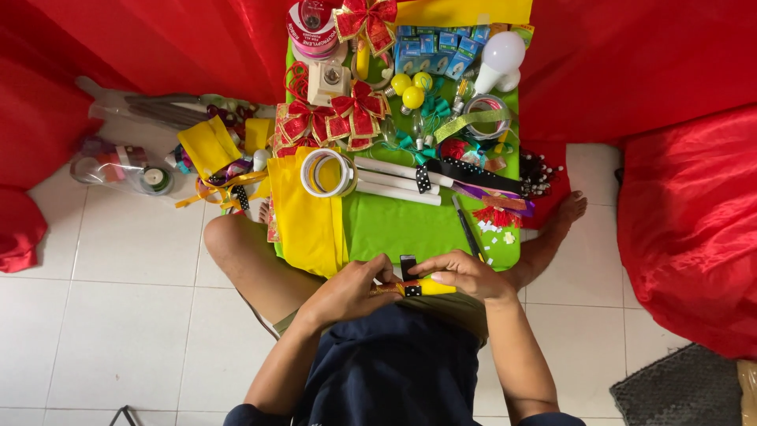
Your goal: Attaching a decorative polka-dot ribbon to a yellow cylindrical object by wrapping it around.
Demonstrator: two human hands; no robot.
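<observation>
My left hand (351,290) and my right hand (465,274) meet at the near edge of a green board (402,225) lying across my lap. Together they hold a small yellow piece (432,287) wrapped with a black ribbon with white dots (409,278). The left hand pinches its left end, the right hand covers its right end from above. My fingers hide most of the piece.
On the board lie yellow cloth (307,217), a tape roll (327,172), white rods (394,180), red bows (356,110), yellow bulbs (412,96), a white bulb (501,57) and ribbon spools (312,25). Red fabric (686,221) surrounds the white tiled floor (118,315). Bags of supplies (126,166) sit left.
</observation>
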